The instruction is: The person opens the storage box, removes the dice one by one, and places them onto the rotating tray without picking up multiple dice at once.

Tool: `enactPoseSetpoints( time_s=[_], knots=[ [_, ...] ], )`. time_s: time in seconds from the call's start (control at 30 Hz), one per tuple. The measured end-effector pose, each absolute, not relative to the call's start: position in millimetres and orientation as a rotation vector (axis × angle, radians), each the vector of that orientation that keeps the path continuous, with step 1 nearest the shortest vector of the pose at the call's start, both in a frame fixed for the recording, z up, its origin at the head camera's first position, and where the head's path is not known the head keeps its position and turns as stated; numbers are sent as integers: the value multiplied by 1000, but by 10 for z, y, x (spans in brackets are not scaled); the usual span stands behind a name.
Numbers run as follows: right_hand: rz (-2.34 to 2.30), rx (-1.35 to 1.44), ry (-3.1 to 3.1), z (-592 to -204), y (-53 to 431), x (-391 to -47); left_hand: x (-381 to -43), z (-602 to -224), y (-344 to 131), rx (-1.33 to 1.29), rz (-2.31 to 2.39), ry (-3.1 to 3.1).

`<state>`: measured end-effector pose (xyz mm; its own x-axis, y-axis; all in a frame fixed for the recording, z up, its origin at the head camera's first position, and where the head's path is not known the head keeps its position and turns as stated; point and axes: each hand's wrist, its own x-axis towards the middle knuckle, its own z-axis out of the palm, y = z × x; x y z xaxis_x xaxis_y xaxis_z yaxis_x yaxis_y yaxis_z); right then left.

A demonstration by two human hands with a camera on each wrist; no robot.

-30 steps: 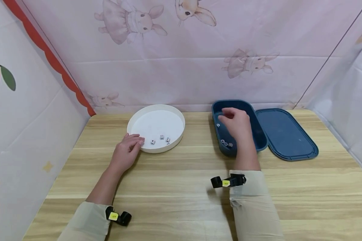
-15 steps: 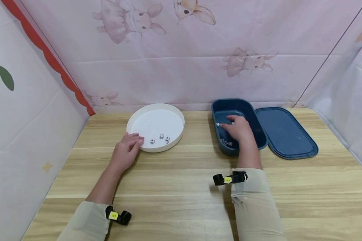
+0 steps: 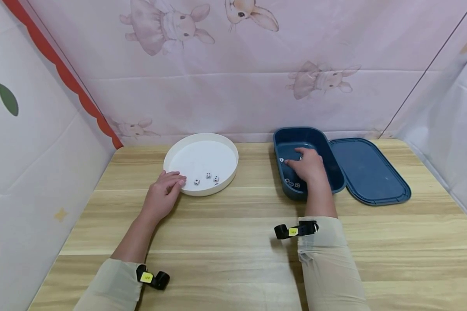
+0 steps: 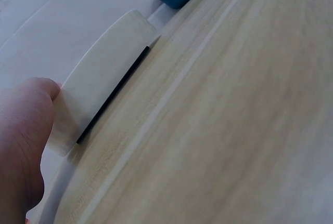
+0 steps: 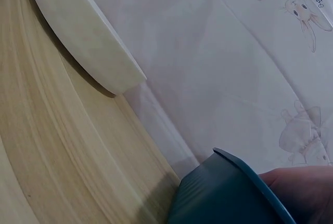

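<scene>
At the near left side of a round white tray (image 3: 202, 151), my left hand (image 3: 161, 198) holds the rim between fingers and thumb. Several white dice, one of them a die (image 3: 208, 176) with black pips, lie in the tray's near half. My right hand (image 3: 309, 166) reaches down into a deep blue box (image 3: 279, 142), thumb and index finger apart. A white die (image 3: 301, 158) shows just by its fingers. Another die (image 3: 281, 160) lies left of the thumb, and more dice (image 3: 292, 183) sit at the box's near end. In the right wrist view the box wall hides most of that hand.
A flat blue lid (image 3: 369, 172) lies right of the box, against its side. Wooden tabletop (image 3: 233, 242) stretches in front of both containers. Behind them hangs a pink rabbit-print cloth (image 3: 237, 103).
My right hand has lowered from above the blue box down into it, fingers nearer the die. The left hand has stayed at the tray rim.
</scene>
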<state>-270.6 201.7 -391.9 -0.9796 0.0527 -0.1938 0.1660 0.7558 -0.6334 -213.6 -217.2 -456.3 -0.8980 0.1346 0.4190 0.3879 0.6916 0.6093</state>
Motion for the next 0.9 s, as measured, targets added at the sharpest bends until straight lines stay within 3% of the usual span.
enactPoseSetpoints(
  time_s=[0.4,0.9],
  knots=[
    [-924,216,2701,-3923,1992,-2711,-2141,-4557,-2173,-415,-1035,-2563],
    [-974,58,2724,-3968,1974,-2708,-2129,-4544,-2165,-410,-1041,-2571]
  ],
)
